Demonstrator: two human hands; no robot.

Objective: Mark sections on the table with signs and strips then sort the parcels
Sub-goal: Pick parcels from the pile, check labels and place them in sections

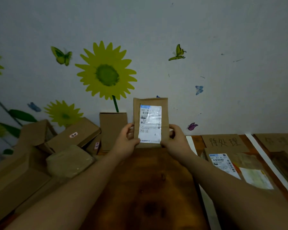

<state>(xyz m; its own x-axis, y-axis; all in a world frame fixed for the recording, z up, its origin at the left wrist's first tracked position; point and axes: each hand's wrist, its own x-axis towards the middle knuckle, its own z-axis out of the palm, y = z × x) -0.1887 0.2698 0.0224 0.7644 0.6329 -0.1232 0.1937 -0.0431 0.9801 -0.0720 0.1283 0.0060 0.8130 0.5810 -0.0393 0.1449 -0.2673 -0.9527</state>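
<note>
I hold a small brown cardboard parcel (150,102) upright above the wooden table (145,188), its white shipping label facing me. My left hand (127,138) grips its lower left edge and my right hand (174,138) grips its lower right edge. To the right lies a cardboard sign (224,141) with handwritten characters, and a second sign (276,141) lies further right. White strips (263,156) run between these sections. A labelled parcel (223,163) and a pale packet (254,176) lie below the first sign.
A pile of brown boxes (73,135) and a wrapped packet (70,161) crowd the left side. One box (113,130) stands upright against the wall with sunflower and butterfly stickers. Another strip (190,143) lies just right of my right hand.
</note>
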